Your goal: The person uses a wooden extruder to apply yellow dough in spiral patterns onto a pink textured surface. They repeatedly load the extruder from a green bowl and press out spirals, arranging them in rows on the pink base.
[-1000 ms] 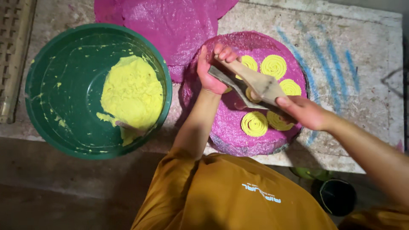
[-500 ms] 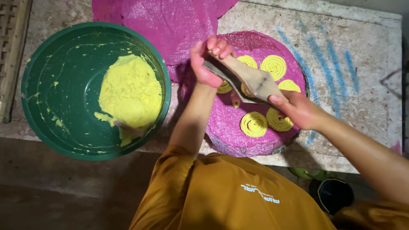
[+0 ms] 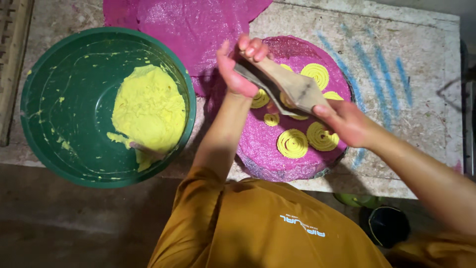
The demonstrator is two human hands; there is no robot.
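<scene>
My left hand (image 3: 238,67) grips the far end of a wooden dough press (image 3: 285,89), and my right hand (image 3: 347,121) holds its near end. The press hangs tilted above a round pink woven mat (image 3: 258,144). Several yellow dough spirals (image 3: 292,143) lie on the mat, some partly hidden under the press. A small new coil (image 3: 271,119) sits just below the press. To the left stands a green bowl (image 3: 44,109) with a lump of yellow dough (image 3: 148,111) in it.
More pink mats (image 3: 188,30) lie at the back, overlapping the round one. A stone slab (image 3: 406,99) with blue streaks carries everything. A wooden grid (image 3: 10,59) is at the far left. A dark round container (image 3: 389,226) sits on the floor, lower right.
Both hands have shifted the press toward the left and back over the mat. A new small coil now lies on the mat between the older spirals.
</scene>
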